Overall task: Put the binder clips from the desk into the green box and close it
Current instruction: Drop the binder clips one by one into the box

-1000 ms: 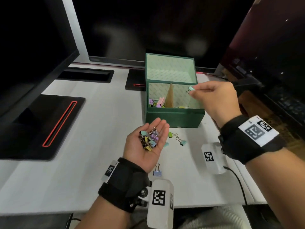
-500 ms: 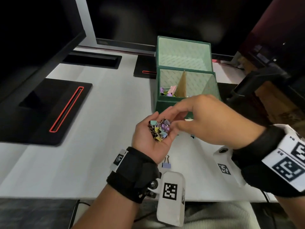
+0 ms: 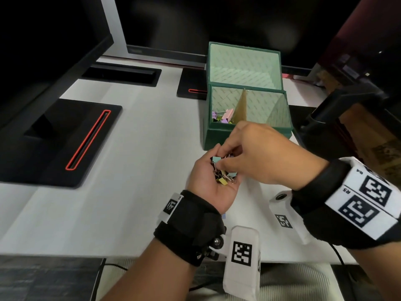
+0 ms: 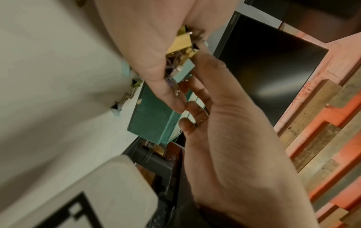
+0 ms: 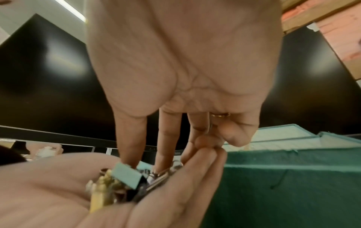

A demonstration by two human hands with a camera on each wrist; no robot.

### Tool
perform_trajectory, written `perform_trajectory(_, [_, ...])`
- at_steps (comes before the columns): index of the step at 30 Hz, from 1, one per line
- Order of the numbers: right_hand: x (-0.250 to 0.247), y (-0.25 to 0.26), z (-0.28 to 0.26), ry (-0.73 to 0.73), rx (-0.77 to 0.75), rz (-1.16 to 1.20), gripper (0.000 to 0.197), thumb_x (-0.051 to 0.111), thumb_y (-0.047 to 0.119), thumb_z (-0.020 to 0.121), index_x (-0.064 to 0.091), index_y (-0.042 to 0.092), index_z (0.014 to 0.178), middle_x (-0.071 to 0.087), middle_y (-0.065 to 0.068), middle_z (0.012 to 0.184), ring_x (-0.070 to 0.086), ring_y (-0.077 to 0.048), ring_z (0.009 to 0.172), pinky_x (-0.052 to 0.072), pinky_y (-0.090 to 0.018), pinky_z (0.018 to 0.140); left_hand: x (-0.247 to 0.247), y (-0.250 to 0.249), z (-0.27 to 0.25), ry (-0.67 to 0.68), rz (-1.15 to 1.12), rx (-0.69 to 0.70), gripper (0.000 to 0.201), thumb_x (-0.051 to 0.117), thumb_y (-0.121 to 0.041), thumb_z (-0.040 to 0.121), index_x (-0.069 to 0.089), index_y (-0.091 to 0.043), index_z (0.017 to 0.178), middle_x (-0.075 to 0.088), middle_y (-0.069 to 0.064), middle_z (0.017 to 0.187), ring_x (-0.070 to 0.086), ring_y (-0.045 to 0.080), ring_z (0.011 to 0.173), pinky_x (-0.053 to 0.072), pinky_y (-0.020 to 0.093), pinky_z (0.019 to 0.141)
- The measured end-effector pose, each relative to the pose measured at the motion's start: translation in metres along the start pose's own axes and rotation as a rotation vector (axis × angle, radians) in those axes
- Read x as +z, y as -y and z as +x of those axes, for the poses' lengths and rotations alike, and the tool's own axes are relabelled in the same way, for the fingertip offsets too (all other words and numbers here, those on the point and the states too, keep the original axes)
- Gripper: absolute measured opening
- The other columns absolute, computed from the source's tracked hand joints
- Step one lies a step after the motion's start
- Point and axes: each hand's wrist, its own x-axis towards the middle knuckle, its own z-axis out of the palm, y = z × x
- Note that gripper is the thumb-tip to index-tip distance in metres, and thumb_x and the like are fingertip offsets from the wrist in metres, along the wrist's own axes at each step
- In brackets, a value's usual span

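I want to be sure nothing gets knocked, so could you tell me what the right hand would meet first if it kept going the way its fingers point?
The right hand points down into the cupped left hand, so it would likely meet the pile of binder clips there first.

monitor (image 3: 43,51) on black base (image 3: 54,144) (red-lined slot) far left; second black base (image 3: 191,88) behind, dark chair armrest (image 3: 338,105) right

Dark monitors (image 3: 43,51) stand on a white desk (image 3: 130,159).
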Motion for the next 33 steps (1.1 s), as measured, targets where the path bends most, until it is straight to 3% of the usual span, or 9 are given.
perform_trajectory(2, [-0.001, 0.000, -0.003, 0.022, -0.002, 0.034, 0.015, 0.077, 0.037, 0.079, 0.076, 0.038, 0.094, 0.054, 0.017, 0.076, 0.055, -0.001, 0.071, 0.044, -0.014, 0.057, 0.001, 0.002, 0.000, 0.028, 0.007, -0.009, 0.039, 0.035, -0.021, 0.104, 0.059, -0.005, 0.131, 0.070, 0.012, 0.106, 0.070, 0.022, 0.092, 0.058, 0.030, 0.076])
perform_trajectory(5, [-0.001, -0.005, -0.002, 0.007, -0.038, 0.058, 0.018, 0.079, 0.036, 0.077, 0.077, 0.036, 0.095, 0.061, 0.009, 0.081, 0.060, -0.006, 0.074, 0.054, -0.028, 0.067, 0.005, 0.004, 0.001, 0.042, -0.016, -0.013, 0.040, 0.033, -0.022, 0.105, 0.059, -0.002, 0.127, 0.072, 0.014, 0.102, 0.071, 0.023, 0.090, 0.059, 0.030, 0.075])
perform_trajectory(11, [-0.005, -0.019, 0.002, -0.205, -0.002, 0.367, 0.014, 0.081, 0.032, 0.076, 0.075, 0.024, 0.085, 0.070, 0.004, 0.078, 0.065, -0.006, 0.063, 0.056, -0.030, 0.066, 0.009, 0.003, 0.005, 0.077, -0.207, -0.011, 0.040, 0.038, -0.023, 0.102, 0.061, -0.002, 0.128, 0.066, 0.017, 0.125, 0.066, 0.028, 0.111, 0.058, 0.043, 0.085])
perform_trajectory(13, [-0.009, -0.023, -0.001, -0.275, 0.001, 0.571, 0.009, 0.080, 0.021, 0.079, 0.073, 0.018, 0.085, 0.074, -0.002, 0.075, 0.071, -0.015, 0.063, 0.059, -0.034, 0.065, 0.009, 0.001, 0.005, 0.080, -0.241, -0.022, 0.044, 0.035, -0.024, 0.103, 0.064, 0.006, 0.116, 0.068, 0.023, 0.117, 0.069, 0.034, 0.102, 0.055, 0.049, 0.087])
perform_trajectory(16, [-0.016, -0.035, -0.007, -0.448, 0.022, 0.659, 0.009, 0.079, 0.015, 0.079, 0.071, 0.019, 0.080, 0.072, -0.002, 0.066, 0.063, -0.006, 0.055, 0.054, -0.018, 0.057, 0.007, -0.004, 0.005, 0.071, -0.278, -0.056, 0.051, 0.037, -0.024, 0.103, 0.068, 0.016, 0.097, 0.069, 0.031, 0.104, 0.072, 0.041, 0.083, 0.054, 0.052, 0.080])
perform_trajectory(26, [-0.044, -0.072, 0.013, -0.619, 0.260, 0.692, 0.009, 0.068, 0.006, 0.082, 0.073, 0.014, 0.079, 0.073, -0.002, 0.073, 0.059, -0.009, 0.055, 0.049, -0.028, 0.059, 0.002, -0.005, 0.005, 0.040, -0.249, -0.062, 0.050, 0.040, -0.022, 0.101, 0.072, 0.015, 0.090, 0.069, 0.029, 0.107, 0.072, 0.041, 0.087, 0.056, 0.052, 0.079])
perform_trajectory(29, [-0.038, -0.067, 0.007, -0.409, 0.191, 0.400, 0.009, 0.070, 0.017, 0.081, 0.074, 0.023, 0.076, 0.068, 0.007, 0.062, 0.056, -0.003, 0.052, 0.043, -0.014, 0.053, 0.001, -0.010, 0.004, 0.018, -0.251, -0.029, 0.050, 0.041, -0.022, 0.101, 0.072, 0.015, 0.090, 0.069, 0.029, 0.108, 0.073, 0.041, 0.086, 0.058, 0.051, 0.075])
perform_trajectory(31, [-0.029, -0.064, -0.003, -0.099, 0.184, 0.054, 0.006, 0.074, 0.031, 0.079, 0.074, 0.030, 0.085, 0.071, 0.011, 0.075, 0.061, 0.000, 0.065, 0.043, -0.011, 0.057, 0.000, -0.014, 0.005, 0.003, -0.267, -0.007, 0.050, 0.040, -0.021, 0.101, 0.072, 0.015, 0.089, 0.069, 0.029, 0.107, 0.073, 0.041, 0.084, 0.059, 0.051, 0.074])
perform_trajectory(33, [-0.021, -0.071, -0.011, 0.133, 0.195, -0.190, 0.023, 0.077, 0.038, 0.077, 0.072, 0.035, 0.099, 0.070, 0.013, 0.093, 0.061, -0.005, 0.084, 0.047, -0.016, 0.072, -0.001, -0.016, 0.005, -0.001, -0.275, 0.002, 0.049, 0.041, -0.020, 0.101, 0.072, 0.015, 0.089, 0.070, 0.029, 0.105, 0.073, 0.041, 0.082, 0.058, 0.051, 0.074])
